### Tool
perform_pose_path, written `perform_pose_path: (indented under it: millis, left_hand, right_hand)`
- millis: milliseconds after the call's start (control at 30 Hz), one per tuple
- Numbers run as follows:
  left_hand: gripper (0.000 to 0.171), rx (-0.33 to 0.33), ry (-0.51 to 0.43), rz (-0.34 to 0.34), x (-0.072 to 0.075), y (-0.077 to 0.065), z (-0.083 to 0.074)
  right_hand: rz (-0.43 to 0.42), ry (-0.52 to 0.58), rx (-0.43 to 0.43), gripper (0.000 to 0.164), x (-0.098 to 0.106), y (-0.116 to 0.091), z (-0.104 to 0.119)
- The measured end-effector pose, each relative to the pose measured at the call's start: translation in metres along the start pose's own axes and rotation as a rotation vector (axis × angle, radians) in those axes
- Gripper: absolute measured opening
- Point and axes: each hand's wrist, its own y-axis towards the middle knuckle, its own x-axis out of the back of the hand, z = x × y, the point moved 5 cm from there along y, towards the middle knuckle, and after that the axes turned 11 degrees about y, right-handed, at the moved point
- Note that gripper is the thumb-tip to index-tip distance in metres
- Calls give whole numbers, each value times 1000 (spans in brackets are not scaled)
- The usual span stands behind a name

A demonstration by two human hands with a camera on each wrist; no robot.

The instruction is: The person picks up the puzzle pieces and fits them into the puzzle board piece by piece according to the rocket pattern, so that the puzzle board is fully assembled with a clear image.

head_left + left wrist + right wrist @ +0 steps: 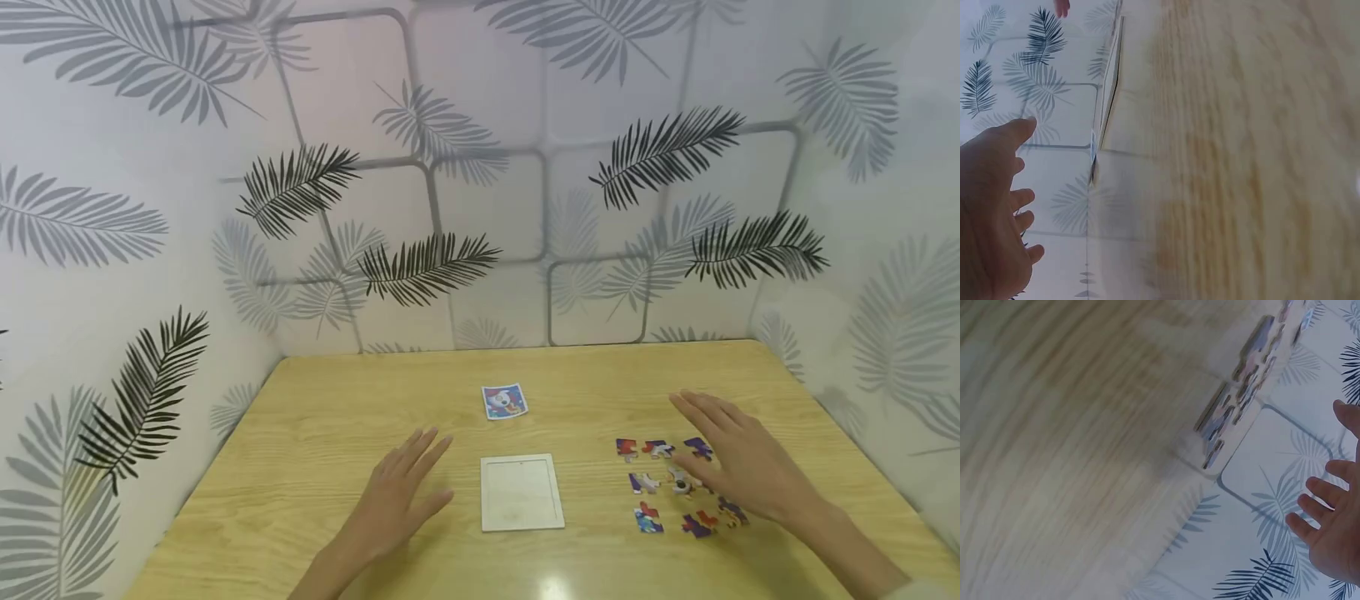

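Several jigsaw puzzle pieces (647, 518) lie spread out on the right side of the table, printed in purple, red, blue and white. Over them hovers my right hand (750, 467), fingers extended and holding nothing; it hides part of some pieces. A square white puzzle frame (522, 527) lies flat in the middle. To its left is my left hand (393, 500), apart from the frame, with relaxed fingers and nothing in its grasp. Beyond the frame lies a small square picture card (505, 402) showing a white cartoon animal. Both wrist views show the hands (991, 212) (1335, 506) with fingers spread.
A light wood-grain table (360, 392) carries everything. Behind it and along both sides stand walls (495, 208) with a grey and black leaf pattern. Light reflects off the table's near edge.
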Motion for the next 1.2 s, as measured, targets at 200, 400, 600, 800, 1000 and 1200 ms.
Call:
perform_pose_path:
  millis: [200, 400, 600, 800, 1000, 1200]
  left_hand:
    - [68, 65, -207, 103, -9, 4, -4]
    - [69, 123, -309, 204, -22, 9, -5]
    - [78, 105, -339, 269, -39, 13, -6]
    - [94, 52, -273, 289, -51, 18, -12]
    - [101, 56, -203, 334, -54, 18, -14]
    - [103, 25, -153, 341, -52, 17, -16]
  right_hand:
    - [48, 219, -87, 72, -8, 7, 6]
    - [110, 438, -168, 61, -17, 15, 3]
    - [211, 625, -319, 54, -29, 26, -5]
    - [279, 760, -365, 53, -49, 31, -7]
    - [296, 736, -375, 50, -65, 34, -10]
    - [298, 705, -369, 44, -69, 39, -7]
